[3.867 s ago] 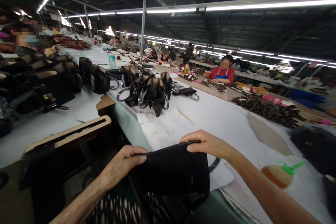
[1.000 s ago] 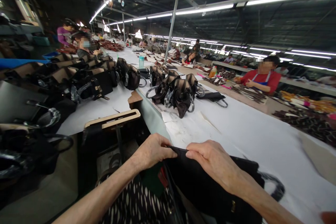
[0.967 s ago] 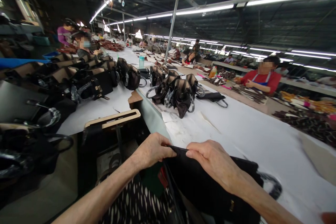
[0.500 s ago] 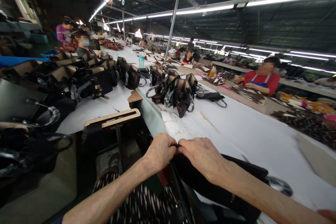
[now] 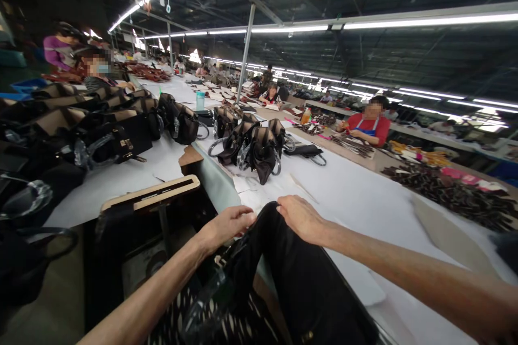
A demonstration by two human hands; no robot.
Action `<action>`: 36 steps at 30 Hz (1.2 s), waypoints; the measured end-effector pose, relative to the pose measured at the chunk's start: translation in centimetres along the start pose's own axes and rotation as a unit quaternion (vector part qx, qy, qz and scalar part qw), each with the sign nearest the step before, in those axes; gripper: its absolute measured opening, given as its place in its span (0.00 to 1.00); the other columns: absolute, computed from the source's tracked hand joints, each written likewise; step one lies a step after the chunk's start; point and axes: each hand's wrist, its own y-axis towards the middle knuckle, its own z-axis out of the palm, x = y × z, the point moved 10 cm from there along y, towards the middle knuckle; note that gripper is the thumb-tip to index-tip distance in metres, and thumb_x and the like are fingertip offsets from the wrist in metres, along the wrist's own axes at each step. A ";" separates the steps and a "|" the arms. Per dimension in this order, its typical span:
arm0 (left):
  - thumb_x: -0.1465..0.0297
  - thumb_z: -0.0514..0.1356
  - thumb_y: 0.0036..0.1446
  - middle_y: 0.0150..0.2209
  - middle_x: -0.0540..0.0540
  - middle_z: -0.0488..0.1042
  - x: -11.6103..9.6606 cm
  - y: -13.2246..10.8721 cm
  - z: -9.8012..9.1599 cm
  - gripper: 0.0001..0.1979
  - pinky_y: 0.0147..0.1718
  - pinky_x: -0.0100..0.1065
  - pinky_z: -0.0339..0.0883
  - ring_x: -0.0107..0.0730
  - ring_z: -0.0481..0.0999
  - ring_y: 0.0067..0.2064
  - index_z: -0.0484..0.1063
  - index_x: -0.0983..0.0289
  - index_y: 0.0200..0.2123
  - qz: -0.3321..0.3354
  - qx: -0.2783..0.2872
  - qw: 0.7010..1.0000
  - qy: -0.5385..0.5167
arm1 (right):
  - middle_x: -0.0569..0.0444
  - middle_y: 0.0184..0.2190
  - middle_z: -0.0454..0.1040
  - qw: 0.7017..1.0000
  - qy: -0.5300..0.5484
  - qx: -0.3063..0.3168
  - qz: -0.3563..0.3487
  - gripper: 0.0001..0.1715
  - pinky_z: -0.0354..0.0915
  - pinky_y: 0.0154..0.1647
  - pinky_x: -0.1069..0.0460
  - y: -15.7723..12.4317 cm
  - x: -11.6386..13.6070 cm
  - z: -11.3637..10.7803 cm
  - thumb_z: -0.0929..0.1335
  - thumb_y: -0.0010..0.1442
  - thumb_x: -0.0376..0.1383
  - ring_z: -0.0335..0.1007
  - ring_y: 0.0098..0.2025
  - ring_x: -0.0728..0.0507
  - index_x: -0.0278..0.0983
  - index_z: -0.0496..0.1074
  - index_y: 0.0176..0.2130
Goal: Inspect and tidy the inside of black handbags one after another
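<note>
A black leather bag (image 5: 291, 275) lies tilted over my lap and the near edge of the white worktable (image 5: 364, 194). My left hand (image 5: 229, 223) pinches the bag's upper left edge with its fingers curled. My right hand (image 5: 299, 217) rests over the top corner of the bag, fingers bent down onto it. The two hands sit a short gap apart at the bag's top. A plastic-wrapped handle (image 5: 202, 302) shows below my left forearm.
A cluster of brown bags (image 5: 251, 145) stands farther up the table, more dark bags (image 5: 113, 124) line the left table. A wooden jig (image 5: 149, 197) sits left of my hands. A person in red (image 5: 368, 124) works at the right; dark straps (image 5: 445, 188) lie there.
The bag has been turned up so one corner points away from me. My hands have parted a little and the view has swung left and down.
</note>
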 end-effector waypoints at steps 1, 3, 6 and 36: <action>0.56 0.55 0.52 0.38 0.57 0.72 0.1 -1.2 0.1 0.25 0.40 0.33 0.62 0.38 0.69 0.42 0.68 0.69 0.46 0.008 0.026 1.000 0.008 | 0.48 0.28 0.72 1.000 0.007 -0.002 0.000 0.13 0.52 0.29 0.52 -0.1 -0.1 0.3 0.58 0.60 0.32 0.67 0.32 0.44 0.34 0.68 0.29; 0.54 0.57 0.50 0.45 0.60 0.71 0.9 -3.4 -0.4 0.31 0.43 0.34 0.61 0.41 0.69 0.46 0.63 0.68 0.52 -0.002 0.025 1.000 0.016 | 0.50 0.25 0.70 1.000 0.025 -0.002 -0.003 0.13 0.51 0.27 0.53 -0.3 -0.2 1.1 0.58 0.60 0.32 0.66 0.29 0.45 0.35 0.67 0.27; 0.61 0.64 0.42 0.48 0.60 0.70 2.3 -5.2 -1.6 0.35 0.45 0.34 0.60 0.44 0.68 0.48 0.62 0.66 0.54 -0.004 -0.033 0.997 0.063 | 0.54 0.24 0.68 0.998 0.058 0.003 -0.021 0.11 0.51 0.26 0.54 -0.6 0.2 2.5 0.59 0.60 0.33 0.63 0.27 0.48 0.36 0.65 0.28; 0.66 0.67 0.40 0.27 0.54 0.76 5.9 -3.3 -3.2 0.17 0.28 0.26 0.62 0.27 0.72 0.27 0.76 0.69 0.35 -0.045 0.009 0.966 -0.254 | 0.58 0.23 0.64 0.868 0.411 0.241 -0.143 0.09 0.52 0.25 0.56 -0.2 1.5 4.9 0.64 0.54 0.37 0.58 0.25 0.49 0.33 0.69 0.33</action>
